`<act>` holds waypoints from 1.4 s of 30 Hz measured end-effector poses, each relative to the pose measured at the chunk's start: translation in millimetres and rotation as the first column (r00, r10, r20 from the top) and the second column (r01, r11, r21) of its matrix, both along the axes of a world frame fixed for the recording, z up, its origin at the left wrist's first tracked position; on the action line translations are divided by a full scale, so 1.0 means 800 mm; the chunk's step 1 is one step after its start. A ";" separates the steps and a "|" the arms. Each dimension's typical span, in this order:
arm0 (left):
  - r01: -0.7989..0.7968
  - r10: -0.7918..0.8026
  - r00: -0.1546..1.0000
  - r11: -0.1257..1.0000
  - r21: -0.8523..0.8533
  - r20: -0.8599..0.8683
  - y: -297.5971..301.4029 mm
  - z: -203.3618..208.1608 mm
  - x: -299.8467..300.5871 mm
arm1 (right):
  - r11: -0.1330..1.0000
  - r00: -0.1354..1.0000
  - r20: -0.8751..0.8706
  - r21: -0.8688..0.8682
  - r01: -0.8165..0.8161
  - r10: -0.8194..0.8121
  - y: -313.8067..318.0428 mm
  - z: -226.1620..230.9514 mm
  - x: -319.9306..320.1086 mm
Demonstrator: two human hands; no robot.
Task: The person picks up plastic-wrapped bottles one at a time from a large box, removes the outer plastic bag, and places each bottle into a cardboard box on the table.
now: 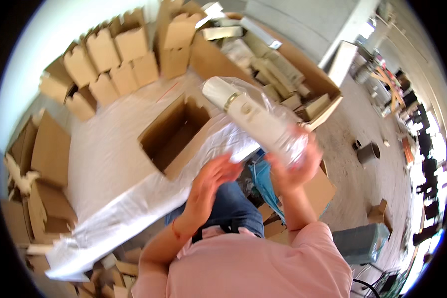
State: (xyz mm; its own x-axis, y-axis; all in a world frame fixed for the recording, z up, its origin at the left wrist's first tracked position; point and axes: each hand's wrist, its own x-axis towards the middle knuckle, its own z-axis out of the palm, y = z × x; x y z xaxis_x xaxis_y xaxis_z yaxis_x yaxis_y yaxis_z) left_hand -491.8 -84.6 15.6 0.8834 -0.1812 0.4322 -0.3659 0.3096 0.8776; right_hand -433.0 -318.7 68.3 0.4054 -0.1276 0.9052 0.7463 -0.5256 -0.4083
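Observation:
A white, cylinder-shaped bottle point(253, 116) with a gold ring near its capped end is wrapped in loose clear plastic. It slants up and to the left, held in the air in front of me. My right hand point(303, 166) grips its lower end, slightly blurred. Apart from the bottle, to its lower left, my left hand point(211, 181) has its fingers stretched out and holds nothing. Just beyond that hand, an open brown cardboard box point(149, 141) stands on the table with its dark inside showing.
The table has a white cover point(109, 169). Several open cardboard boxes point(104, 49) line its back, and more stand at the left point(49, 144). A large carton point(328, 107) at the back right holds many pale boxes. A dark bucket point(368, 153) sits on the floor.

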 end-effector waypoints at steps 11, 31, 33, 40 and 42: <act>0.181 -0.495 0.819 0.702 -0.689 -0.290 -0.018 0.001 0.077 | 0.956 1.000 0.008 -0.292 -0.019 0.022 0.063 -0.063 -0.059; 0.014 -0.258 0.905 0.815 -0.580 -0.340 -0.014 0.003 0.076 | 0.971 0.963 -0.169 -0.078 -0.225 0.210 0.064 -0.037 -0.037; 0.018 -0.241 0.918 0.820 -0.572 -0.316 -0.017 0.005 0.073 | 0.980 0.979 -0.059 -0.028 -0.197 0.195 0.062 -0.045 -0.046; 0.021 -0.111 0.965 0.934 -0.355 -0.236 -0.018 -0.003 0.064 | 0.977 0.979 -0.172 -0.163 -0.138 0.110 0.069 -0.039 -0.058; -0.049 0.010 0.984 0.975 -0.215 -0.179 -0.037 -0.014 0.051 | 0.970 0.888 -0.396 0.027 -0.243 0.233 0.082 -0.055 -0.061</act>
